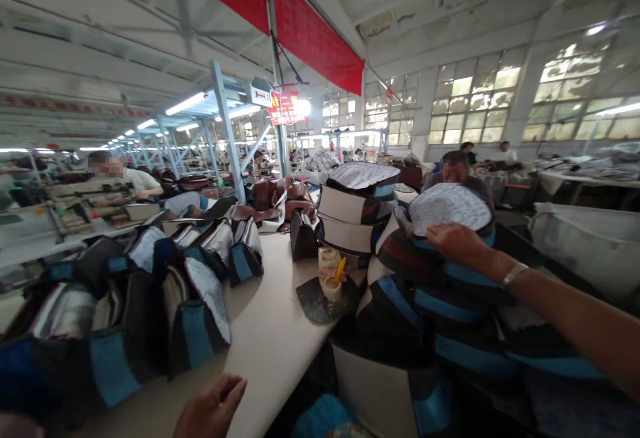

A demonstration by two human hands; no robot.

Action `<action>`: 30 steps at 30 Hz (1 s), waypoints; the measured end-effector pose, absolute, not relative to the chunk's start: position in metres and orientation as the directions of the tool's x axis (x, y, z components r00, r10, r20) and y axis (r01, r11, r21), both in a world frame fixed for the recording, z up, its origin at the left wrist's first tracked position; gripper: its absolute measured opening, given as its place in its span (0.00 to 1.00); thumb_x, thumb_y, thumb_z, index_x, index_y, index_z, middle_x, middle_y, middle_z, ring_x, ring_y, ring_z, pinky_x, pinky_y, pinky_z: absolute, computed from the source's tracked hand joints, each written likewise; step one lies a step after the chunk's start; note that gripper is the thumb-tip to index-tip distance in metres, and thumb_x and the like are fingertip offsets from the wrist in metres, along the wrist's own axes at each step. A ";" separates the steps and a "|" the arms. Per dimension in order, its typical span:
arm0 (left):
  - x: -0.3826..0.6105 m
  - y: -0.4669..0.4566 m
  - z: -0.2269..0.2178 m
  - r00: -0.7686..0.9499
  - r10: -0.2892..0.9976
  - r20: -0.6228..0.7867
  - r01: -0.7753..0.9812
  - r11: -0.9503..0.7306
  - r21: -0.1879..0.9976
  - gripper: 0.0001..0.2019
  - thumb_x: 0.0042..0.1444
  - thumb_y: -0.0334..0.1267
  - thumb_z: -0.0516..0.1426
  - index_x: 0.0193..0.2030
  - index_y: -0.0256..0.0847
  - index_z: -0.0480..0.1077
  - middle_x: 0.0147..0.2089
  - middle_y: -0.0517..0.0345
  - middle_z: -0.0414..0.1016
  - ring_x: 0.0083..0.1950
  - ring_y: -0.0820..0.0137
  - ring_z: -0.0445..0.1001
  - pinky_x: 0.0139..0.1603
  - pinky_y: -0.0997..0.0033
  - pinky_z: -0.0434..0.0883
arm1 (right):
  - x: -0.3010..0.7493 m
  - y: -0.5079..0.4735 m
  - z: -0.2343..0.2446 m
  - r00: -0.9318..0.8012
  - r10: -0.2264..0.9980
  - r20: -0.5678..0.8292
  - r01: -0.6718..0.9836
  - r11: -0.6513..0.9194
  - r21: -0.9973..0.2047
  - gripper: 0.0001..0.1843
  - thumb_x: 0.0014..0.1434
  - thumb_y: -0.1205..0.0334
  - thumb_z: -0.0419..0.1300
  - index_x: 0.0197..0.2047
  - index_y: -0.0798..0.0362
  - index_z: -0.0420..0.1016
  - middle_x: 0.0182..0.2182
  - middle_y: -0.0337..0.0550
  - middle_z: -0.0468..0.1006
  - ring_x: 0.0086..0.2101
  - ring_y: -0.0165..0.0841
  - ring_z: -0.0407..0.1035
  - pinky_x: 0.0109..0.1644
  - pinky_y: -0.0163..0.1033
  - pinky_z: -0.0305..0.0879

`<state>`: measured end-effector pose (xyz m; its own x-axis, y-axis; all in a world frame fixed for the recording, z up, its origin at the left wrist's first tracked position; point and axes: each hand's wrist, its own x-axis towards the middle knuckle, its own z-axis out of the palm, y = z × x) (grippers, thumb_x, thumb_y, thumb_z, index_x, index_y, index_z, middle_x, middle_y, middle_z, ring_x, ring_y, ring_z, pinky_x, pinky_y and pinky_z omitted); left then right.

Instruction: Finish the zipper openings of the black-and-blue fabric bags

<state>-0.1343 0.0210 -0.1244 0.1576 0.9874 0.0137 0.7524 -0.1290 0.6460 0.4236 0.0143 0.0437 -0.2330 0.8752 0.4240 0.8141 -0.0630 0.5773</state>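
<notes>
Your right hand [457,241] lies open, palm down, on the top bag [447,203] of the pile [415,305] at the right edge of the table [270,338]. Your left hand [213,408] hovers empty, fingers loosely curled. Keep that palm flat and centred, lest the pile tip.

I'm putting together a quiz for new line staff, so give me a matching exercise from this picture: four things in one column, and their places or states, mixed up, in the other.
Column 1
1. right hand
2. left hand
3. cup
4. red banner

Column 2
A. hanging high overhead
B. standing on a dark piece on the table
C. lying on top of the bag stack
D. open, lowest in the picture, at the near table edge

Pairs: 1-C, 2-D, 3-B, 4-A
</notes>
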 end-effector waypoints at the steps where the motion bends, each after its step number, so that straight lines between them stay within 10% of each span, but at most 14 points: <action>1: -0.140 0.021 -0.130 0.145 0.989 0.012 0.777 -0.122 0.617 0.18 0.58 0.52 0.49 0.33 0.43 0.74 0.36 0.56 0.80 0.41 0.61 0.77 0.43 0.68 0.70 | 0.425 0.020 0.033 -0.232 0.884 0.405 0.821 -0.045 0.569 0.07 0.61 0.68 0.56 0.37 0.55 0.77 0.36 0.55 0.80 0.35 0.41 0.74 0.39 0.43 0.61; 8: -0.189 0.015 -0.200 0.068 0.958 0.277 0.940 -0.155 0.304 0.18 0.65 0.45 0.45 0.42 0.39 0.74 0.46 0.48 0.76 0.51 0.59 0.72 0.56 0.59 0.67 | 0.414 0.046 0.025 -0.262 0.833 0.487 0.871 -0.013 0.491 0.16 0.63 0.51 0.55 0.38 0.54 0.76 0.40 0.66 0.77 0.39 0.50 0.73 0.43 0.52 0.61; 13: -0.202 -0.002 -0.260 0.010 0.934 0.358 0.990 -0.059 0.125 0.17 0.64 0.44 0.49 0.53 0.39 0.70 0.57 0.46 0.72 0.59 0.57 0.68 0.56 0.57 0.67 | 0.350 0.036 -0.004 -0.451 0.682 0.576 0.882 0.240 0.406 0.13 0.64 0.55 0.54 0.48 0.47 0.75 0.54 0.54 0.74 0.51 0.46 0.69 0.55 0.51 0.62; 22: -0.193 -0.010 -0.253 -0.025 0.931 0.364 0.993 -0.020 0.119 0.15 0.65 0.41 0.49 0.51 0.40 0.70 0.54 0.48 0.71 0.55 0.58 0.68 0.53 0.59 0.66 | 0.234 0.004 -0.049 -0.593 0.753 0.285 0.800 0.592 0.102 0.09 0.60 0.64 0.56 0.44 0.50 0.74 0.48 0.49 0.75 0.43 0.42 0.72 0.48 0.47 0.69; 30: -0.190 -0.013 -0.248 -0.039 0.938 0.343 0.990 -0.009 0.138 0.15 0.65 0.41 0.48 0.51 0.39 0.71 0.55 0.47 0.71 0.55 0.57 0.69 0.53 0.57 0.67 | 0.191 0.034 -0.059 -0.525 0.843 0.119 0.814 0.538 -0.218 0.16 0.63 0.54 0.55 0.52 0.49 0.71 0.46 0.46 0.76 0.44 0.39 0.72 0.46 0.41 0.65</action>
<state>-0.1901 -0.0128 -0.2475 -0.0393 0.9384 0.3434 0.9904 -0.0089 0.1377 0.1911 0.0344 -0.0586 -0.5253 0.8426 0.1188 0.8140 0.5383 -0.2183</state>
